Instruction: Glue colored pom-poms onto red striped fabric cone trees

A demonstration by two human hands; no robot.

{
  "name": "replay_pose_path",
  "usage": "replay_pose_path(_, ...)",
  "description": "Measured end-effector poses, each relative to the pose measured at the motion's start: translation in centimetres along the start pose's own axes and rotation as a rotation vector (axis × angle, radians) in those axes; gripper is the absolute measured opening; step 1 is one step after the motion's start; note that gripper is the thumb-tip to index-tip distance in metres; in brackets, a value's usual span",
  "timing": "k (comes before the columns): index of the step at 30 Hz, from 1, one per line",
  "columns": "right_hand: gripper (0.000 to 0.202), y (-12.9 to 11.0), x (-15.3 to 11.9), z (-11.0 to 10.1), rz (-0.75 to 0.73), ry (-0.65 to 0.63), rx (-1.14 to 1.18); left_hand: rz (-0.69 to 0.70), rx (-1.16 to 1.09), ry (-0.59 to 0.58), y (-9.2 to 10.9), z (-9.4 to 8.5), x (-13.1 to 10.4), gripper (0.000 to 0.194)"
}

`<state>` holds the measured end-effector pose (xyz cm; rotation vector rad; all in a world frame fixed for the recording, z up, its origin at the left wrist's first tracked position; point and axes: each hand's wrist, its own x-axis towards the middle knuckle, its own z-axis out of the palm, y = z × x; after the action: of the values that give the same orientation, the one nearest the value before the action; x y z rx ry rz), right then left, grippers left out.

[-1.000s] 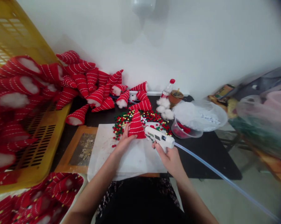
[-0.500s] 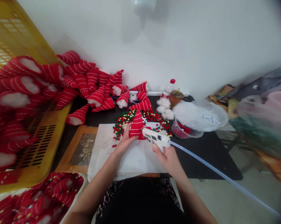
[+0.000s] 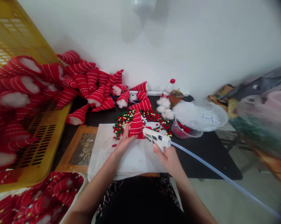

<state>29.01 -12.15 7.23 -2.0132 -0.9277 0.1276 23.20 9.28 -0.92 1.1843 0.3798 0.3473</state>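
Upright over the white sheet (image 3: 131, 160), a red cone-shaped hat (image 3: 136, 123) with white stitched stripes is gripped near its base by my left hand (image 3: 126, 138). My right hand (image 3: 166, 155) is wrapped around the handle of a white hot glue gun (image 3: 157, 137). The gun's front end is close to the hat's right side; whether they touch I cannot tell. A long translucent glue stick (image 3: 208, 165) runs out of the gun's back toward the lower right. Small red, green, yellow and white pompoms (image 3: 122, 124) are scattered behind and around the hat.
Stuffed red cones (image 3: 84, 82) are heaped at the left, some in a yellow crate (image 3: 46, 155). A white bin (image 3: 83, 183) of decorated cones stands below. Toward the right are cotton tufts (image 3: 165, 109), a bottle (image 3: 168, 90), a brown cup (image 3: 176, 97) and a clear tub (image 3: 189, 132).
The hat has tipped slightly to the left in my left hand. The glue gun has shifted a touch to the right; both hands keep their grips.
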Motion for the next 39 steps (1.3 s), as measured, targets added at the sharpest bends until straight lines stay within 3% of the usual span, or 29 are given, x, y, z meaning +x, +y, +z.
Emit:
replay_pose_path(10, 0.034, 0.8, -0.1, 0.3, 0.024, 0.124, 0.010, -0.060, -0.118, 0.016, 0.7, 0.4, -0.5, 0.095)
replay_pose_path(18, 0.037, 1.1, 0.0, 0.0, 0.095, 0.047, 0.117, -0.085, -0.249, -0.017, 1.0, 0.6, -0.8, 0.097)
replay_pose_path(39, 0.044, 1.1, 0.1, -0.1, 0.120, 0.018, 0.115, -0.098, -0.255, -0.011, 0.9, 0.5, -0.7, 0.099)
